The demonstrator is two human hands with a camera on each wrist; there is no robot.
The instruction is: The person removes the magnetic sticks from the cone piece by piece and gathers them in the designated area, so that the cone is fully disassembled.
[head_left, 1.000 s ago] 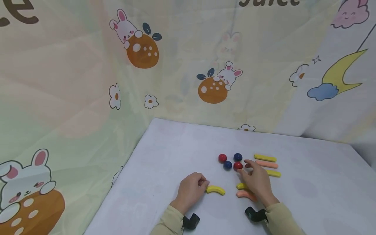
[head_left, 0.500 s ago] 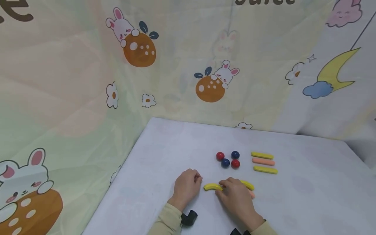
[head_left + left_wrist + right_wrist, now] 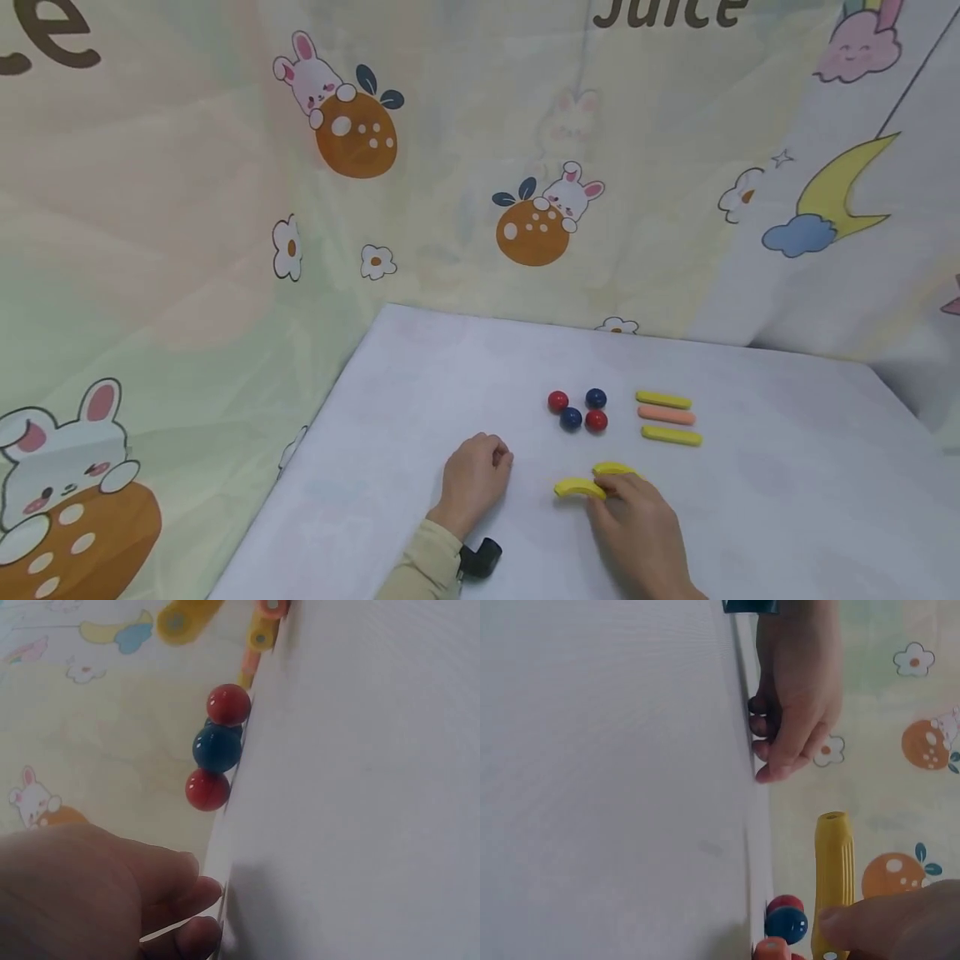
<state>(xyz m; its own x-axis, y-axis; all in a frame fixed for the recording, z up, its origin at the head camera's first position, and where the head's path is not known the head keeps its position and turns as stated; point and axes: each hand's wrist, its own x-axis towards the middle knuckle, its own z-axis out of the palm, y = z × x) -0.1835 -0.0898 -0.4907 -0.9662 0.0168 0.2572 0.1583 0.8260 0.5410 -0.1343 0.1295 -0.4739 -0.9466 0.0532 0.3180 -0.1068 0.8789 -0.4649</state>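
My right hand (image 3: 637, 521) pinches a curved yellow piece (image 3: 577, 488) near its right end. The right wrist view shows this piece (image 3: 834, 862) ridged along its length and raised off the white surface. A second curved yellow piece (image 3: 611, 469) lies just behind the fingers. The curved orange piece is hidden behind the hand in the head view; an orange end (image 3: 772, 949) shows low in the right wrist view. My left hand (image 3: 476, 479) rests on the table to the left, fingers loosely curled, holding nothing.
Two red balls (image 3: 596, 421) and two dark blue balls (image 3: 571, 418) stand grouped beyond the hands. To their right lie two straight yellow sticks (image 3: 671, 436) with an orange stick (image 3: 666, 414) between them. A printed cloth (image 3: 450, 167) hangs behind the white table (image 3: 450, 375).
My right hand moved left from beside the balls to the curved yellow piece near the left hand, gripped it, and carried it right. The left hand let go of that piece and stayed nearly still.
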